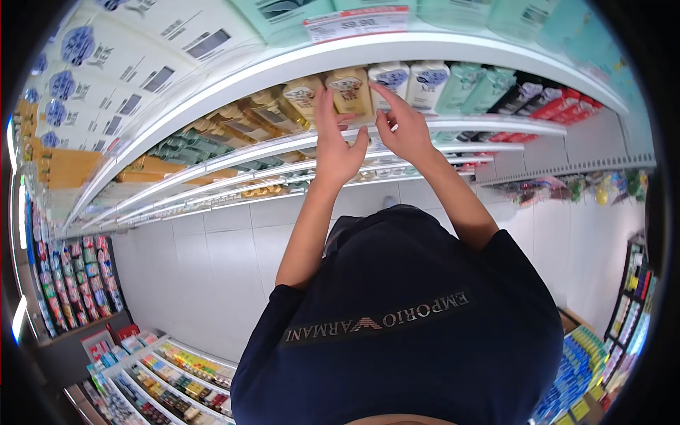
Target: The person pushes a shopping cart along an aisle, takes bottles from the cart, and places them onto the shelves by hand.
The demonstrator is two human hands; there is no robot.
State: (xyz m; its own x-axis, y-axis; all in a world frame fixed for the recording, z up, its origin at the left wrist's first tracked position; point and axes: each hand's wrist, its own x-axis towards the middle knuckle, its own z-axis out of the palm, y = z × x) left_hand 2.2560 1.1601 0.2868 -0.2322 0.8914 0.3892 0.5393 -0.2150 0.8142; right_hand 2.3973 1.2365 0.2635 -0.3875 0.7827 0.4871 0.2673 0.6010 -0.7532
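On the shelf in front of me stands a gold bottle (350, 91) with a printed label, upright in a row. My left hand (337, 145) is at its left side, fingers stretched up and thumb apart, partly overlapping a second gold bottle (301, 96). At its right side is my right hand (406, 129), the index finger reaching out and the other fingers bent, with no object visible in them. A white bottle (390, 75) with a blue label stands just behind that hand. Whether the fingertips touch the gold bottle, I cannot tell.
More white bottles (428, 83), mint-green bottles (464, 88) and red bottles (557, 105) continue the row rightward. Above is a shelf edge (354, 53) with a price tag (356, 23). Lower shelves run beneath, and a tiled floor (212, 262) lies below. Stocked racks (166, 382) stand behind me.
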